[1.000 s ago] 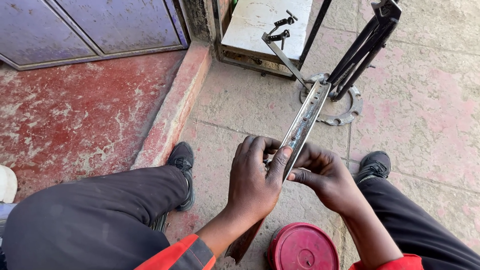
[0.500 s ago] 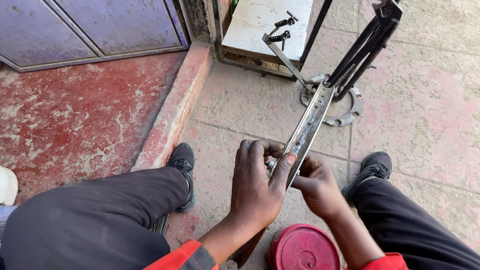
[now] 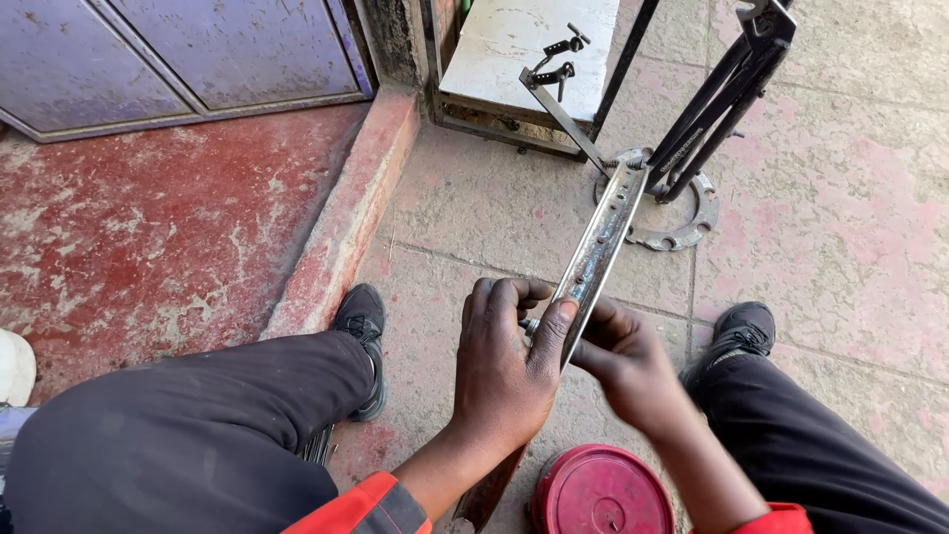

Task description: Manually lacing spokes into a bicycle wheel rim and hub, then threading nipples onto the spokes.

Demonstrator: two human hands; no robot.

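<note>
Head view, left hand [image 3: 506, 368] grip clamped on metal rim [image 3: 601, 242], right hand [image 3: 625, 364] grip pinching it beside, red lid [image 3: 601, 492] below

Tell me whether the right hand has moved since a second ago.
Yes. The right hand has slid left and slightly down along the perforated metal strip, away from the black right shoe.

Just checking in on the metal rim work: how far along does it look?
Done: hard to tell; the metal rim looks bare, with empty holes along it. In hand: the left hand and right hand both grip its near end, fingers at a small fitting. Left: unclear; a toothed metal ring and red lid lie untouched on the ground.
</note>
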